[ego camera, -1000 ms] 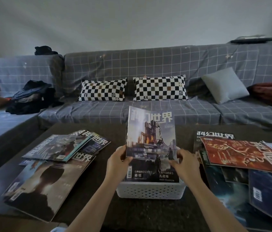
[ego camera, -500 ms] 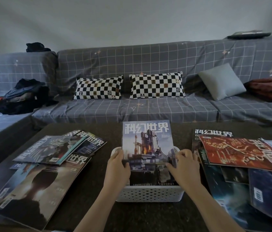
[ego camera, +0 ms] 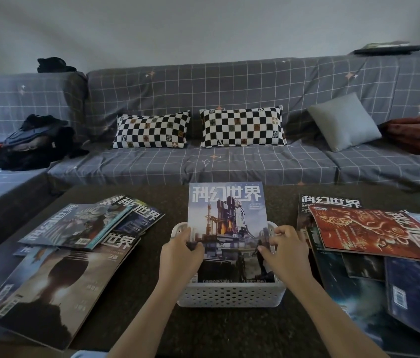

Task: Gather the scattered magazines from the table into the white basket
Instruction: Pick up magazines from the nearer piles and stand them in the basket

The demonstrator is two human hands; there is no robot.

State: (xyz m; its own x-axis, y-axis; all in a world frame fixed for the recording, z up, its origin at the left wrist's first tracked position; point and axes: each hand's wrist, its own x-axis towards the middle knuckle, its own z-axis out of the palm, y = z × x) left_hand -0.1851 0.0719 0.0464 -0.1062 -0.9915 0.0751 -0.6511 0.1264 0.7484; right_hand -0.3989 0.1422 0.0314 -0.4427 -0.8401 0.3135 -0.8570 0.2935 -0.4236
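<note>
Since a second ago we have lowered the magazine (ego camera: 227,223) from upright in the air down into the white basket (ego camera: 229,293), where its bottom edge now sits inside while the top leans out over the far rim. Our left hand (ego camera: 180,257) pinches its left edge and our right hand (ego camera: 285,250) curls on its right edge. Loose magazines lie on the dark table (ego camera: 139,280) in a left pile (ego camera: 74,254) and a right pile (ego camera: 374,241).
</note>
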